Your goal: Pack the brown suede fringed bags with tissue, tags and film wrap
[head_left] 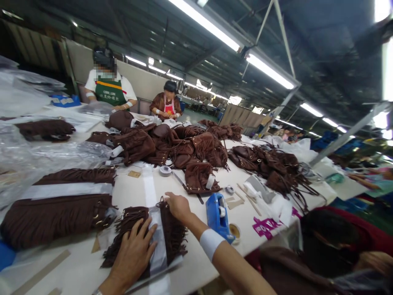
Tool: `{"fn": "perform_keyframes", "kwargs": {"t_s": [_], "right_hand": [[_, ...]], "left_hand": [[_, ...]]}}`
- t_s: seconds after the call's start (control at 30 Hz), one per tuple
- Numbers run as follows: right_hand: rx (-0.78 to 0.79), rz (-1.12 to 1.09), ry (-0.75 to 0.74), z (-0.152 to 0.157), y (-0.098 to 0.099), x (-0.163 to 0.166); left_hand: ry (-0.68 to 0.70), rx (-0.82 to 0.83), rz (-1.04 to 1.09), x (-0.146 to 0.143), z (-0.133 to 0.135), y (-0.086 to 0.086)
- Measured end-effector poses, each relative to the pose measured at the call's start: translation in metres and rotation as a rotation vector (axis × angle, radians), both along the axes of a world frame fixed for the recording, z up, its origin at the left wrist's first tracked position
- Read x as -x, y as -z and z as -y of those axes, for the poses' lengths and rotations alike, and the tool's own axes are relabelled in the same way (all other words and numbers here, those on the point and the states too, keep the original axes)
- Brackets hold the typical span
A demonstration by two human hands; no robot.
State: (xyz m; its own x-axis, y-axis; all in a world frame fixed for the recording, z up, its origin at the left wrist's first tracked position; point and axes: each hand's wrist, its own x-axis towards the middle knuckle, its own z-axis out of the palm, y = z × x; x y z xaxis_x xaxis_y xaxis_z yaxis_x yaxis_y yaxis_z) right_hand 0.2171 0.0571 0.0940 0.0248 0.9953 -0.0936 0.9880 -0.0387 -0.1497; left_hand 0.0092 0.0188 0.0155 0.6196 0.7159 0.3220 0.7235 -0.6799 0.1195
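Note:
A dark brown fringed bag (174, 229) lies on the table in front of me, with a white strip (159, 241) running across its middle. My left hand (133, 250) rests flat on the bag's left side, fingers spread, their tips reaching the white strip. At the bag's far end, my right hand (178, 207) has its fingers bent together at a thin cord on the edge; the fingertips are partly hidden. A white band wraps the right wrist. Just right of that forearm stands a blue tape dispenser (216, 215).
Fringed bags with a white band (70, 190) lie at left beside clear plastic. A heap of brown bags (147, 143) covers the table's far part. A tape roll (165, 171) sits ahead. Two people work across the table; another person (337, 229) bends close at right.

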Motion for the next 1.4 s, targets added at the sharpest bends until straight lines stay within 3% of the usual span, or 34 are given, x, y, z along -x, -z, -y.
{"fn": "perform_keyframes", "kwargs": {"t_s": [0.23,0.4,0.57,0.7,0.8,0.87,1.0,1.1,1.17,1.23,1.3,1.4], "right_hand": [[0.066,0.002,-0.28,0.025,0.007,0.008],[-0.021,-0.011,-0.247,0.023,0.001,0.011],[0.061,-0.047,-0.296,0.019,0.004,0.018],[-0.012,-0.102,-0.135,0.021,0.003,0.004],[-0.092,-0.155,0.032,0.04,0.004,-0.017],[-0.103,-0.174,0.068,0.055,0.006,-0.031],[-0.086,-0.172,0.023,0.061,0.007,-0.041],[-0.047,-0.185,-0.112,0.036,0.004,-0.031],[0.007,-0.191,-0.237,0.013,0.004,-0.019],[0.073,-0.18,-0.355,-0.008,0.004,-0.006],[0.138,-0.148,-0.44,-0.026,0.006,0.006],[0.216,-0.088,-0.501,-0.05,0.013,0.016]], "left_hand": [[0.004,-0.024,-0.025,-0.001,-0.001,0.003],[-0.02,-0.012,-0.027,-0.002,0.001,-0.001],[-0.008,0.036,-0.021,-0.003,0.002,-0.008],[0.005,0.151,0.06,-0.003,0.003,-0.011],[0.01,0.198,0.124,-0.001,0.0,-0.01],[0.008,0.213,0.167,0.002,-0.006,-0.011],[-0.043,0.226,0.319,0.021,-0.015,-0.02],[-0.212,0.218,0.473,0.044,0.006,-0.032],[-0.411,0.392,0.684,0.058,0.036,-0.039],[-0.642,0.863,0.994,0.064,0.068,-0.044],[-0.778,1.322,1.291,0.063,0.088,-0.045],[-0.801,1.342,1.46,0.06,0.079,-0.049]]}}
